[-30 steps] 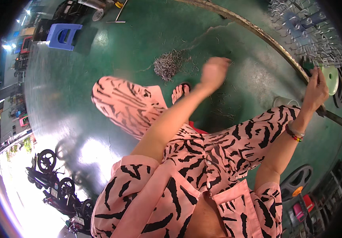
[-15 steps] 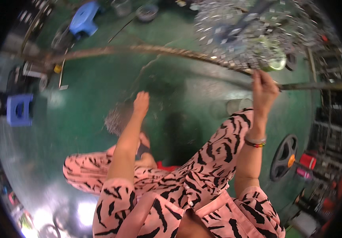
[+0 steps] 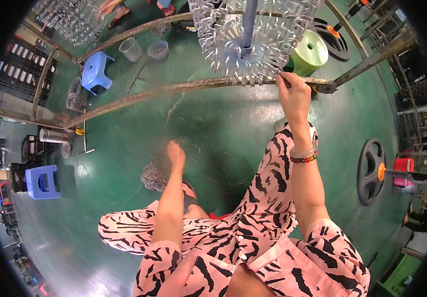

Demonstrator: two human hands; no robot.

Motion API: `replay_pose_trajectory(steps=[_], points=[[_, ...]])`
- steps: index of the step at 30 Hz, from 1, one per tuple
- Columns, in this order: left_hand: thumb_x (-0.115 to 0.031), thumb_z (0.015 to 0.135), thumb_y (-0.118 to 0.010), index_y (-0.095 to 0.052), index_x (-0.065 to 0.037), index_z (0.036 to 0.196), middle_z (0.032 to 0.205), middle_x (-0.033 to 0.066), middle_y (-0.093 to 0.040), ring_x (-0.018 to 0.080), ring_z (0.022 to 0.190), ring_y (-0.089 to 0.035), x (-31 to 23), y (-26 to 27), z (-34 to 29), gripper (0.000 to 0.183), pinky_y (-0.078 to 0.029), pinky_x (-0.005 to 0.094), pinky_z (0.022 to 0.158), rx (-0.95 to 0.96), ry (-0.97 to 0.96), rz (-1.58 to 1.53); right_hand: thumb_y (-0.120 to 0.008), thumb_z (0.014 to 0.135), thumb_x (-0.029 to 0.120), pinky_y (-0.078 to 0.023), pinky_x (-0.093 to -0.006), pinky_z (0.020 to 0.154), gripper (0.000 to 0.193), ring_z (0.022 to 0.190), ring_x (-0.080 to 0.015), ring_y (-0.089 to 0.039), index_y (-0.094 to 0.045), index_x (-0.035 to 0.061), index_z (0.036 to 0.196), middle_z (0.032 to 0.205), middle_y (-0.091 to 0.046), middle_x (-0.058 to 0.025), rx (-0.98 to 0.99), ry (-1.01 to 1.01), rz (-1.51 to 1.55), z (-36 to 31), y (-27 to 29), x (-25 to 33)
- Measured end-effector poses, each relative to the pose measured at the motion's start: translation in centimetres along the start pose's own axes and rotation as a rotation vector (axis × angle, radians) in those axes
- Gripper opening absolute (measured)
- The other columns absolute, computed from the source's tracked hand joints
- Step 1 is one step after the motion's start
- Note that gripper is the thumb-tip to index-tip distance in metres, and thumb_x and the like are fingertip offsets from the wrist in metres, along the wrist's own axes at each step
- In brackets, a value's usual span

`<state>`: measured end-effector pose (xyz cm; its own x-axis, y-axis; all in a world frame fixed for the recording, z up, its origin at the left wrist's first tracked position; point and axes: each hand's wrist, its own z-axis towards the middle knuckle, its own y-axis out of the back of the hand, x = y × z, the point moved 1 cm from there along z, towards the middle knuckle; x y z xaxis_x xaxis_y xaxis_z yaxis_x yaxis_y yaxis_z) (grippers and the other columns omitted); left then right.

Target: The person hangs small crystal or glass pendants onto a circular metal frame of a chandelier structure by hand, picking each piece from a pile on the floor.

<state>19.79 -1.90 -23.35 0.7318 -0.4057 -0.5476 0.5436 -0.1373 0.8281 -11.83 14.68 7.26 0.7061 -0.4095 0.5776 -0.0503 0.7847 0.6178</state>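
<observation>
A round rack [image 3: 247,49] stands ahead of me, bristling with small bent metal hooks around a blue-grey upright pole. My right hand [image 3: 295,96] is raised to its lower right rim, with thumb and fingers pinched on one of the small metal hooks there. My left hand [image 3: 176,154] hangs above the floor with its fingers drawn together; whatever they hold, if anything, is too small to make out. Close beside it on the green floor lies a heap of thin metal hooks [image 3: 153,178]. More loose hooks [image 3: 208,143] are scattered to its right.
A rusty metal bar [image 3: 159,91] crosses just beyond my hands. Past it are a blue stool [image 3: 96,72], a clear tub [image 3: 132,49] and a lime-green stool [image 3: 310,52]. A black wheel [image 3: 372,171] stands at right. Another person's hand [image 3: 108,6] is beside a second hook rack [image 3: 70,22].
The view has shifted and the rack, smeared before, now shows sharply. My right hand stays at its rim. My left hand has come nearer the heap's right side, lower in the view.
</observation>
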Motion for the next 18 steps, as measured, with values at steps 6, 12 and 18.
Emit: replay_pose_trajectory(steps=[6,12,18], points=[[-0.016,0.090,-0.053,-0.062,-0.002,0.100,0.083,0.0052,-0.064,0.0105,0.069,-0.058,-14.8,0.7,-1.8,0.019,-0.048,0.0256,0.056,0.173,-0.018,-0.605,-0.062,0.081,0.017,-0.046,-0.0378,0.063,0.014,0.070,-0.0304,-0.060,-0.065,0.0052,0.087,0.077,-0.062,-0.0103,0.051,-0.014,0.057,-0.6,1.0,0.3],[-0.011,0.090,-0.054,-0.061,0.003,0.101,0.081,0.0056,-0.062,0.0102,0.068,-0.057,-33.3,7.7,0.8,0.018,-0.050,0.0249,0.058,0.345,0.046,-1.159,-0.060,0.082,0.021,-0.047,-0.0381,0.064,0.019,0.072,-0.0318,-0.061,-0.065,0.0042,0.089,0.078,-0.063,-0.0130,0.220,-0.101,0.139,-1.2,2.5,0.0],[-0.009,0.089,-0.056,-0.061,0.003,0.099,0.079,0.0052,-0.061,0.0116,0.067,-0.058,-36.9,9.1,0.5,0.016,-0.051,0.0262,0.059,0.291,0.104,-1.513,-0.060,0.081,0.021,-0.046,-0.0385,0.065,0.020,0.073,-0.0330,-0.061,-0.066,0.0034,0.089,0.079,-0.063,-0.0160,0.285,-0.129,0.224,-1.6,4.2,0.6]])
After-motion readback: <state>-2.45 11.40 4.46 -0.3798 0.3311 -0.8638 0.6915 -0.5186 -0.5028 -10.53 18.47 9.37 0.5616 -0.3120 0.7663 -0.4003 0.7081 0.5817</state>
